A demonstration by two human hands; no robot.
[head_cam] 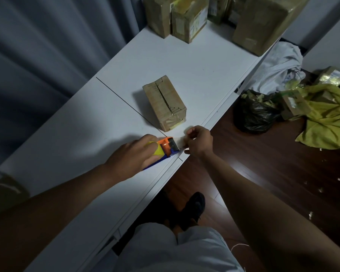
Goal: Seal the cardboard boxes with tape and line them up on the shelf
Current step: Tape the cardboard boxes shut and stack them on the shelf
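A small cardboard box (164, 103) lies on its side on the white shelf top (82, 138), its flap seam facing up. Just in front of it my left hand (133, 155) grips a tape dispenser (164, 149) with an orange head, yellow roll and blue handle. My right hand (199, 141) is close to the dispenser's mouth, near the shelf's edge, and pinches the clear tape end (182, 143) drawn from it. Neither hand touches the box.
Several taped cardboard boxes (188, 18) stand at the far end of the shelf. On the dark wooden floor to the right lie a black bag (257, 114), a yellow-green cloth (330, 118), a white cloth (279, 69) and more boxes. A grey curtain hangs at left.
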